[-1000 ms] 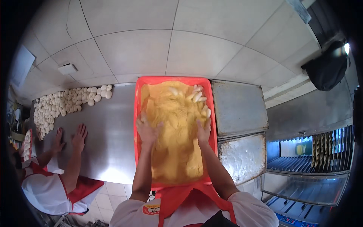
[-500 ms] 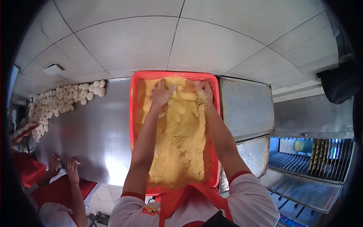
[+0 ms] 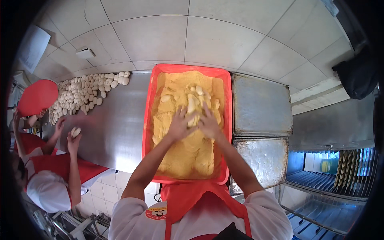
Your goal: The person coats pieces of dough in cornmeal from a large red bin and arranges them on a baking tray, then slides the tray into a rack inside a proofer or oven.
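Note:
Before me is a red plastic tub point(image 3: 147, 120) with a thick bed of fine yellow crumbs point(image 3: 180, 162) in it. Pale dough pieces point(image 3: 191, 103), partly coated with the crumbs, lie in a loose group just beyond my fingertips and between my hands. My left hand point(image 3: 181, 126) rests low over the crumbs, fingers spread, at the left of this group. Close beside it on the right is my right hand point(image 3: 209, 125), its fingers also apart and slightly blurred. Both hands touch or nearly touch the dough; neither visibly grips a piece. A single dough piece point(image 3: 165, 98) lies farther left.
A steel table point(image 3: 124, 116) at left carries a pile of dough pieces point(image 3: 94, 90). Two co-workers stand there; one hand point(image 3: 73, 141) holds dough, and a round red tray point(image 3: 38, 98) is raised. Metal baking trays point(image 3: 262, 104) adjoin the tub at right, near a rack point(image 3: 348, 172).
My hands have come back from the tub's far end toward its middle and closer together. More dough pieces show on the crumbs. At left a red tray has appeared, and a co-worker's hand now holds dough.

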{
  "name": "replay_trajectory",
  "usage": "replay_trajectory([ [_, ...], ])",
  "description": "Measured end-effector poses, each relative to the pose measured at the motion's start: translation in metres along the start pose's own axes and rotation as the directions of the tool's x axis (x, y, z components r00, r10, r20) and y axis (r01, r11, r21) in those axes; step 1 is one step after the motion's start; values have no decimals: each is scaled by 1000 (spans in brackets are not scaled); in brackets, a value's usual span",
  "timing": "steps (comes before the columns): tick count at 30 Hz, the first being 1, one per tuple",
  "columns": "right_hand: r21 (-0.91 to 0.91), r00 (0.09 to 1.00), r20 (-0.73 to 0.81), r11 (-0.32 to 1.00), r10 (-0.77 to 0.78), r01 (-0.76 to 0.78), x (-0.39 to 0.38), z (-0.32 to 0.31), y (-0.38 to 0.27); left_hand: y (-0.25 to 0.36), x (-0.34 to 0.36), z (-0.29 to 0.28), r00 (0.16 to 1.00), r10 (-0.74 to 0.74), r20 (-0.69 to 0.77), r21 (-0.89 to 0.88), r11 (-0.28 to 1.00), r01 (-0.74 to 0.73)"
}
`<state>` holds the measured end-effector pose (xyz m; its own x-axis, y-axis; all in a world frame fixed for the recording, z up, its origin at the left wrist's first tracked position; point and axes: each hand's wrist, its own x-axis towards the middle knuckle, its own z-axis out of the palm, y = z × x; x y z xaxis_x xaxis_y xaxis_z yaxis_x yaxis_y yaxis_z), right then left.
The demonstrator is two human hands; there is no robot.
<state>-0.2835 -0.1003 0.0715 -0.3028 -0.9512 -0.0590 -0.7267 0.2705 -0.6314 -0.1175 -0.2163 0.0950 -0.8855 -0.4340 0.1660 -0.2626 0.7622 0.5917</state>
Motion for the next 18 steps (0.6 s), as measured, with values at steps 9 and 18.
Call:
replay_trajectory([
  [9, 180, 985, -47, 971, 166, -155, -114, 7, -18, 57, -168, -3, 973, -175, 151, 35, 985, 172],
  [18, -239, 951, -263, 944, 162, -227, -5, -4, 23, -27, -69, 34, 895, -343, -285, -304, 918, 255],
])
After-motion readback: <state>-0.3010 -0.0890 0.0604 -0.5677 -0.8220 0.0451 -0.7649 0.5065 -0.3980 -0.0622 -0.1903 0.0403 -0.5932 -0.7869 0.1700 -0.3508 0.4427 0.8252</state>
